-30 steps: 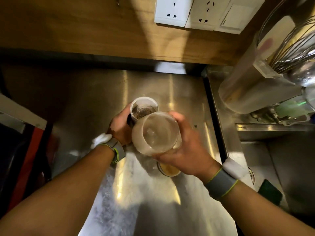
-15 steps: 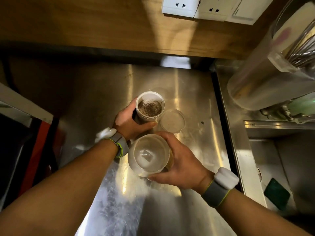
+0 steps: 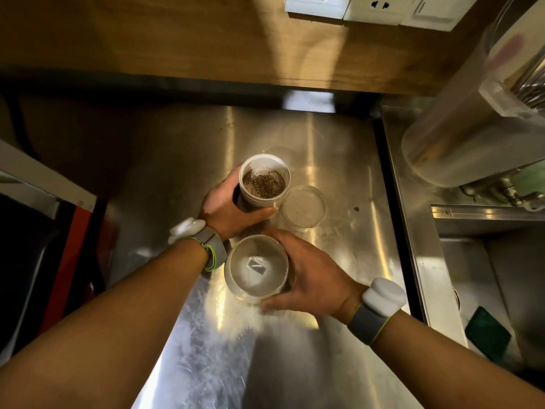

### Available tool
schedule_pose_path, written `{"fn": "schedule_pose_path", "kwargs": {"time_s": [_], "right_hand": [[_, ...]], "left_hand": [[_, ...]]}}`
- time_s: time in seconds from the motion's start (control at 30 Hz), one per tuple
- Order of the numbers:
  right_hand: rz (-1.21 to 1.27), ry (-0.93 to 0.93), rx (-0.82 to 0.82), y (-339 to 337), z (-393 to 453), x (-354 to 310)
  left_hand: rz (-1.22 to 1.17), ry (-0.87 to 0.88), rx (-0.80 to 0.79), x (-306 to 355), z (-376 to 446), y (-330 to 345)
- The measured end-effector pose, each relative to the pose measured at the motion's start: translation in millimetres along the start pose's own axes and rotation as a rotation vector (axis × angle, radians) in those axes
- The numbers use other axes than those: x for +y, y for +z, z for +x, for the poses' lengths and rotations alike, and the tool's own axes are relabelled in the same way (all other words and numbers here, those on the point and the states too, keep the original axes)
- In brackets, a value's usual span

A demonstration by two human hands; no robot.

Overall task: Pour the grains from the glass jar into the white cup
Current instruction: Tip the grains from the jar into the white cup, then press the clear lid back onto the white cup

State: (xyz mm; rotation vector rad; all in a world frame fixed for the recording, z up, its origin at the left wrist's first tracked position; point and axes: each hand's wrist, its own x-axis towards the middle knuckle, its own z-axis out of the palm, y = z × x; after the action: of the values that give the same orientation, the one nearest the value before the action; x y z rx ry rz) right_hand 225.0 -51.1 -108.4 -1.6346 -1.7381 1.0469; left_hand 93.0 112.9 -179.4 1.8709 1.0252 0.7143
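Note:
The white cup [image 3: 264,165] stands on the steel counter with dark brown grains [image 3: 263,183] inside. My left hand [image 3: 227,206] wraps around its left side. Just in front of it is the glass jar [image 3: 256,268], upright, mouth up, with no grains visible inside. My right hand [image 3: 311,276] grips the jar from the right. Jar and cup stand close together but apart.
A clear round glass lid [image 3: 303,206] lies on the steel counter [image 3: 339,172] right of the cup. A sink [image 3: 501,276] with a green sponge [image 3: 488,335] is at the right. A large clear container [image 3: 472,113] overhangs the right; wall sockets [image 3: 348,5] are above.
My right hand has swung the jar from tilted over the cup back upright and drawn it toward me. The lid beside the cup is uncovered. The cup stayed in my left hand.

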Motion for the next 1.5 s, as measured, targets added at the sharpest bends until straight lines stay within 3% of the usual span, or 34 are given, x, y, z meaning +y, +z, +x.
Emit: {"fn": "schedule_pose_path", "kwargs": {"time_s": [0.2, 0.37, 0.43, 0.63, 0.83, 0.93, 1.13, 1.27, 1.5], "right_hand": [[0.009, -0.071, -0.001, -24.4, -1.9, 11.2], [-0.066, 0.112, 0.142, -60.1, 8.1, 29.7], [-0.204, 0.176, 0.171, -67.4, 22.8, 35.0], [-0.532, 0.322, -0.056, -64.9, 61.4, 51.4], [-0.700, 0.261, -0.032, -68.6, 75.2, 50.3], [-0.610, 0.246, 0.082, -85.7, 74.8, 42.2], [-0.049, 0.132, 0.457, -119.5, 84.7, 15.1], [0.085, 0.017, 0.414, -110.3, 90.0, -7.2], [-0.198, -0.128, 0.194, -85.8, 97.3, -10.2]], "left_hand": [[0.021, 0.021, 0.001, 0.2, -0.8, 0.1], [0.044, 0.025, 0.009, -0.3, -0.9, -0.8], [0.050, 0.031, 0.013, -0.1, -1.3, -0.6], [0.040, 0.021, 0.009, 1.8, -1.6, -0.4], [0.040, 0.013, 0.009, 10.6, -2.7, -2.2], [0.043, -0.008, 0.011, 13.0, -2.9, -2.8], [0.031, -0.001, 0.008, 19.0, -2.4, -3.9], [0.022, -0.005, 0.005, 18.8, -3.8, -3.5], [0.060, -0.066, 0.001, 14.5, -2.5, -2.0]]}}
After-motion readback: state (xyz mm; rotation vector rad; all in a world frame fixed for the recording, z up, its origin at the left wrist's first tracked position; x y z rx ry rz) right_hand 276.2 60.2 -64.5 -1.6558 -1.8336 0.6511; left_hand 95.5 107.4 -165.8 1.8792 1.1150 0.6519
